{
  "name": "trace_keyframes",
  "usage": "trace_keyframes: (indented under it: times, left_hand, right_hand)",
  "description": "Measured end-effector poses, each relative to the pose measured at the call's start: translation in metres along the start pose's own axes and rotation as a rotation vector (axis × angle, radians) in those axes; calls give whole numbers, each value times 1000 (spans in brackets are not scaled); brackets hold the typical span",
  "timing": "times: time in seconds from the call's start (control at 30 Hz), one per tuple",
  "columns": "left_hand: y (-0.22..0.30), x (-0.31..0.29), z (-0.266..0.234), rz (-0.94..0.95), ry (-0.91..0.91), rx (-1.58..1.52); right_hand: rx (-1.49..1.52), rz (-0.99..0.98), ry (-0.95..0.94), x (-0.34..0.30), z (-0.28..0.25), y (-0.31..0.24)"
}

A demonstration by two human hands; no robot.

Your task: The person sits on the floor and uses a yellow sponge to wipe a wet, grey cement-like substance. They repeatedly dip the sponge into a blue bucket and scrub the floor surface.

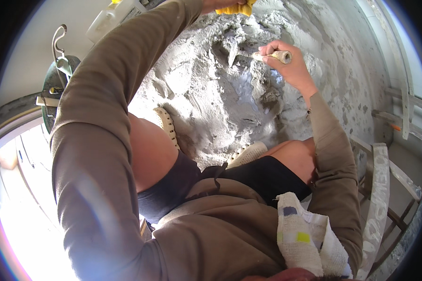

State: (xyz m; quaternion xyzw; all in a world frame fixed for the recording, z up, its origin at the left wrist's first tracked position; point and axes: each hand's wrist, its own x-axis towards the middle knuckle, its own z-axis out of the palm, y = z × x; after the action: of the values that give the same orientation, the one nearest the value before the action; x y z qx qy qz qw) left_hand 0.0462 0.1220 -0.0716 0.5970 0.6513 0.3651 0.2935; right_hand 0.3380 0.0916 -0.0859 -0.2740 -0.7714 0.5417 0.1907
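A heap of wet grey mortar [197,89] spreads in front of me, lumpy and churned up. My right hand [286,63] is closed round the pale, round handle of a trowel [283,57]. The tool points left into the mortar, and its working end is coated grey, so its outline is hard to make out. At the top edge, my left hand [214,4] reaches far forward and is partly cut off. It grips a bright yellow piece [237,8], which could be a cloth or a sponge, above the far side of the mortar.
My pale clogs [166,124] stand at the mortar's near edge. A whitish plastic jug [110,21] is at the far left, near a dark round object with a metal hook [57,40]. Mortar-stained wooden framing [377,196] stands at right. A white towel [300,229] hangs over me.
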Motion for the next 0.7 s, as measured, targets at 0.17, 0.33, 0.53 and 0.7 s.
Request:
trace_keyframes:
  times: [0.17, 0.33, 0.53, 0.7]
  left_hand:
    - [7, -4, 1, 13, -116, -54]
    - [8, -10, 2, 47, -163, -69]
    - [-4, -19, -7, 53, -166, -112]
    - [-10, -31, -16, 35, -133, -171]
  right_hand:
    - [174, 24, 93, -10, -4, -18]
    - [11, -62, -25, -14, 13, -42]
    - [-89, 13, -226, -25, 40, -19]
    - [-110, 27, -254, -34, 30, -21]
